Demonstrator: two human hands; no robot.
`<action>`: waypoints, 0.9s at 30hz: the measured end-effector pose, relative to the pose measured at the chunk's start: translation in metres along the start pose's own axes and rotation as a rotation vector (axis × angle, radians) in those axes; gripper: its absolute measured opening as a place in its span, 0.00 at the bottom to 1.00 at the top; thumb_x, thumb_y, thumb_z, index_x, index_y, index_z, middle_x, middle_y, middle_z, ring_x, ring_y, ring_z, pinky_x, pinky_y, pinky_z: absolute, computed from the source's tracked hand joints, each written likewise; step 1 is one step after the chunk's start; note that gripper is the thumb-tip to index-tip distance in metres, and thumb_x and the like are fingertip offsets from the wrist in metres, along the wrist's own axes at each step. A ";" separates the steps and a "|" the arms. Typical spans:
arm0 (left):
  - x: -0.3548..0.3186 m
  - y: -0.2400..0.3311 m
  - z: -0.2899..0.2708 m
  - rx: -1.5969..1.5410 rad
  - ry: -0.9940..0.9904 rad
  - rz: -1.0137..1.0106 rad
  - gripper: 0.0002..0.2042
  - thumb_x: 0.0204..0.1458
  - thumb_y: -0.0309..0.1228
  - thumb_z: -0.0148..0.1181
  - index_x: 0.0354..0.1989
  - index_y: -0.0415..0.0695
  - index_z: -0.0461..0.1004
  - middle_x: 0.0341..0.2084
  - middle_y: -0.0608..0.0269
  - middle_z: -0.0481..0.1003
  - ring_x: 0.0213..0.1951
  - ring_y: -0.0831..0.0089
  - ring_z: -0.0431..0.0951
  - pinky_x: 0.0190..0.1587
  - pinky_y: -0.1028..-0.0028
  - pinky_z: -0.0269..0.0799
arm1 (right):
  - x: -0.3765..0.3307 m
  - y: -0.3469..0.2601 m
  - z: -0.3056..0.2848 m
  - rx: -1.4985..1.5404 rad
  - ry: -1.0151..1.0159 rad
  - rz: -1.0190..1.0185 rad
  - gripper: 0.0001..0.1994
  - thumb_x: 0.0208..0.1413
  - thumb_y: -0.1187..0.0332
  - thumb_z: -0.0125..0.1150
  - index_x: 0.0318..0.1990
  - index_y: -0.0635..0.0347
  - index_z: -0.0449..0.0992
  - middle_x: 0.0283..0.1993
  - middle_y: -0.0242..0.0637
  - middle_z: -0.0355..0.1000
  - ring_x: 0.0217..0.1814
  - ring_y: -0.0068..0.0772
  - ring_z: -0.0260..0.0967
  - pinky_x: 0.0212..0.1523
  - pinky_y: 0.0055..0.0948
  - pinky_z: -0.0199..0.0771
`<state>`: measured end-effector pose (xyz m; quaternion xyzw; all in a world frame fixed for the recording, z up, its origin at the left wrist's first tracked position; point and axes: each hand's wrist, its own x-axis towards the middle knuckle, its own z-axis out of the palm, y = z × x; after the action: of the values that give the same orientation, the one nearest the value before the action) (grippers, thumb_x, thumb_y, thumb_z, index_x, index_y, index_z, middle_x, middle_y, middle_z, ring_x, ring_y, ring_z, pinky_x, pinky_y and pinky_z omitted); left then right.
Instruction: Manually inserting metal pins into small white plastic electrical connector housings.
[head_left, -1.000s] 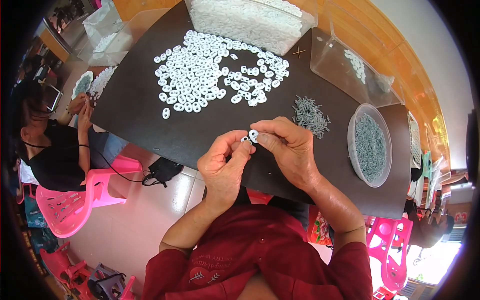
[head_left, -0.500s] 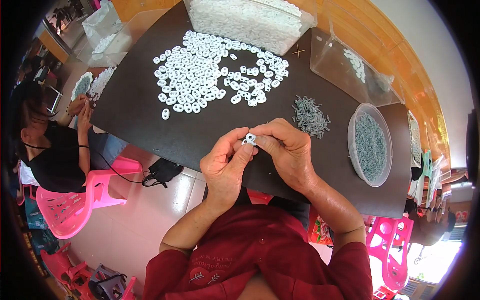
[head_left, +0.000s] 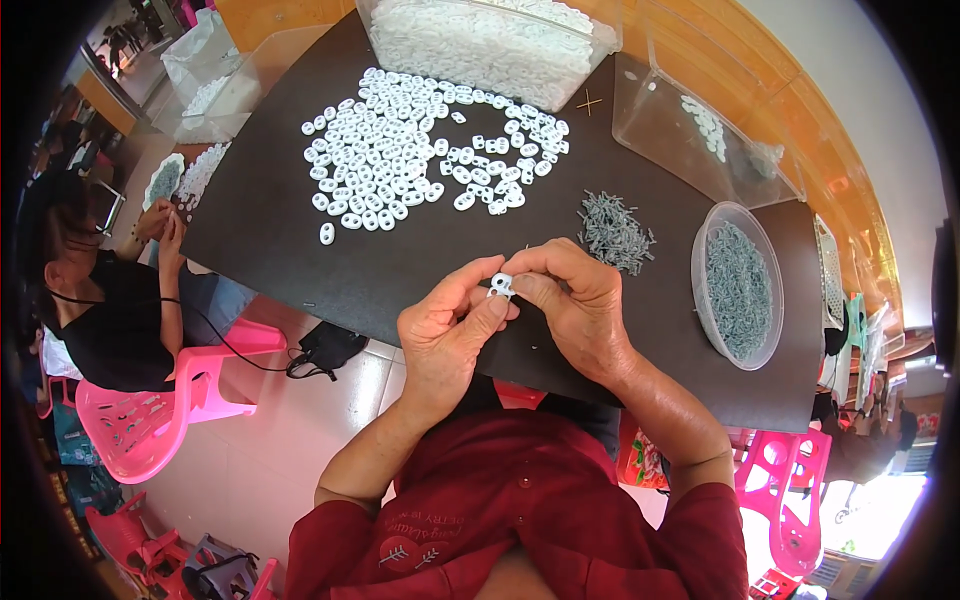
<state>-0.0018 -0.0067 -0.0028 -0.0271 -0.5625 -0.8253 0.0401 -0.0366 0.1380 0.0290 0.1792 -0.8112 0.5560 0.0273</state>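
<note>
Both hands are closed in a pinch on one small white holed piece (head_left: 501, 285), held up over the near edge of the dark worktop (head_left: 270, 225), approx. in front of the person's chest. L hand (head_left: 443, 335) grips it from the left, thumb at its lower side; R hand (head_left: 577, 305) has thumb & index on its right side. Fingertips hide some of it, so can't tell if it's one part or two together.

Beyond the hands, left of centre, lies a wide spread of white two-hole pieces (head_left: 365, 165), w/ a looser group of white pieces (head_left: 490, 170) just to its right. A heap of thin grey pcs (head_left: 613, 235) lies near the R hand, & further right a round clear tub (head_left: 750, 363) holds more of the same. At the far edge: a big clear bin (head_left: 608, 40) full of white pcs, 2 thin crossed sticks (head_left: 589, 102), then another clear bin (head_left: 690, 182) w/ a few white pcs inside. Far left, a co-worker (head_left: 115, 320) in black sits on a pink chair (head_left: 130, 430), hands together.
</note>
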 end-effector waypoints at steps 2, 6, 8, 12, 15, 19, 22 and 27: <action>0.000 0.001 0.001 0.002 -0.011 -0.001 0.15 0.53 0.20 0.57 0.50 0.33 0.71 0.27 0.61 0.77 0.30 0.79 0.76 0.35 0.81 0.72 | 0.000 0.000 0.002 0.070 0.078 0.027 0.05 0.47 0.79 0.59 0.33 0.61 0.77 0.27 0.33 0.72 0.31 0.30 0.65 0.34 0.28 0.67; -0.001 0.001 0.002 0.026 -0.009 -0.003 0.15 0.53 0.19 0.58 0.50 0.33 0.71 0.27 0.61 0.76 0.29 0.79 0.76 0.35 0.82 0.71 | -0.001 0.000 0.000 -0.007 0.070 -0.022 0.05 0.47 0.79 0.59 0.33 0.60 0.77 0.27 0.34 0.71 0.31 0.31 0.65 0.33 0.29 0.66; -0.001 0.001 0.002 0.038 -0.013 -0.004 0.15 0.53 0.19 0.57 0.50 0.33 0.71 0.27 0.61 0.76 0.30 0.79 0.76 0.35 0.82 0.71 | -0.001 0.000 0.000 -0.003 0.073 -0.016 0.05 0.47 0.79 0.59 0.33 0.60 0.76 0.27 0.34 0.72 0.31 0.32 0.65 0.33 0.29 0.66; -0.002 -0.002 0.002 0.007 -0.015 -0.004 0.15 0.55 0.20 0.56 0.52 0.36 0.70 0.28 0.65 0.76 0.31 0.83 0.74 0.34 0.84 0.70 | -0.002 -0.001 -0.003 -0.062 0.002 -0.039 0.07 0.50 0.82 0.57 0.35 0.63 0.77 0.31 0.31 0.69 0.33 0.20 0.64 0.35 0.21 0.64; -0.003 -0.003 0.002 -0.019 -0.007 -0.028 0.15 0.55 0.20 0.56 0.51 0.36 0.70 0.29 0.65 0.76 0.31 0.83 0.74 0.35 0.83 0.71 | -0.002 0.000 -0.003 -0.066 0.003 -0.061 0.06 0.50 0.82 0.57 0.35 0.63 0.77 0.31 0.31 0.69 0.33 0.21 0.64 0.35 0.22 0.65; -0.002 -0.004 -0.001 -0.021 -0.019 -0.034 0.15 0.55 0.21 0.56 0.51 0.35 0.70 0.31 0.63 0.76 0.32 0.82 0.75 0.36 0.83 0.72 | -0.003 0.003 -0.003 -0.092 -0.022 -0.108 0.08 0.49 0.82 0.58 0.37 0.63 0.76 0.31 0.31 0.69 0.32 0.23 0.64 0.34 0.22 0.65; -0.002 -0.002 0.001 -0.126 0.052 -0.035 0.14 0.53 0.19 0.57 0.49 0.32 0.71 0.30 0.58 0.77 0.32 0.77 0.77 0.36 0.80 0.73 | -0.005 -0.001 0.000 -0.105 -0.043 -0.125 0.11 0.47 0.81 0.61 0.39 0.61 0.76 0.31 0.31 0.69 0.33 0.24 0.64 0.34 0.23 0.65; 0.001 0.002 -0.001 -0.208 0.056 -0.082 0.15 0.53 0.19 0.57 0.49 0.30 0.71 0.33 0.56 0.78 0.32 0.76 0.77 0.40 0.78 0.73 | -0.006 -0.004 0.002 -0.104 -0.047 -0.211 0.16 0.43 0.80 0.65 0.43 0.61 0.75 0.33 0.32 0.70 0.32 0.25 0.64 0.34 0.24 0.66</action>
<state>-0.0024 -0.0085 -0.0016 0.0149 -0.4734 -0.8805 0.0191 -0.0299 0.1366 0.0306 0.2752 -0.8159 0.5028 0.0758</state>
